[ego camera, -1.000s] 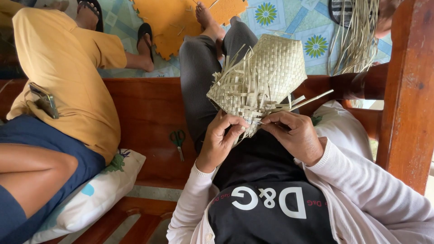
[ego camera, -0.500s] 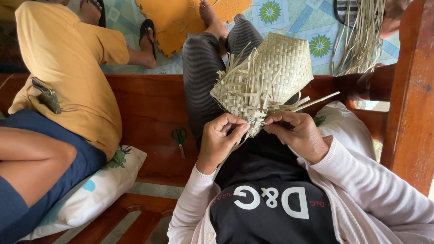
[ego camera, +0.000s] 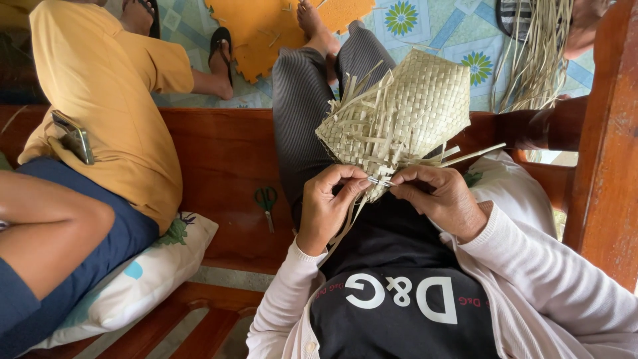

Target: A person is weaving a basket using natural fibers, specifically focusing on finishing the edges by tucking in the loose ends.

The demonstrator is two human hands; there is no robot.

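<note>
A half-woven basket of pale flat palm strips rests on my lap, its closed woven end pointing away from me and loose strip ends sticking out at the near rim. My left hand pinches a strip at the near rim, and a loose strip trails down below it. My right hand pinches the same spot from the right, fingertips almost touching the left hand's. Both sleeves are pale pink over a black shirt.
A person in a yellow shirt and blue shorts sits close on my left on the wooden bench. Green-handled scissors lie on the bench between us. A printed cushion lies lower left. Loose palm strips hang upper right beside a wooden post.
The view has drifted slightly. My fingers have closed in on the strip ends at the basket's near rim; the basket has stayed on my lap.
</note>
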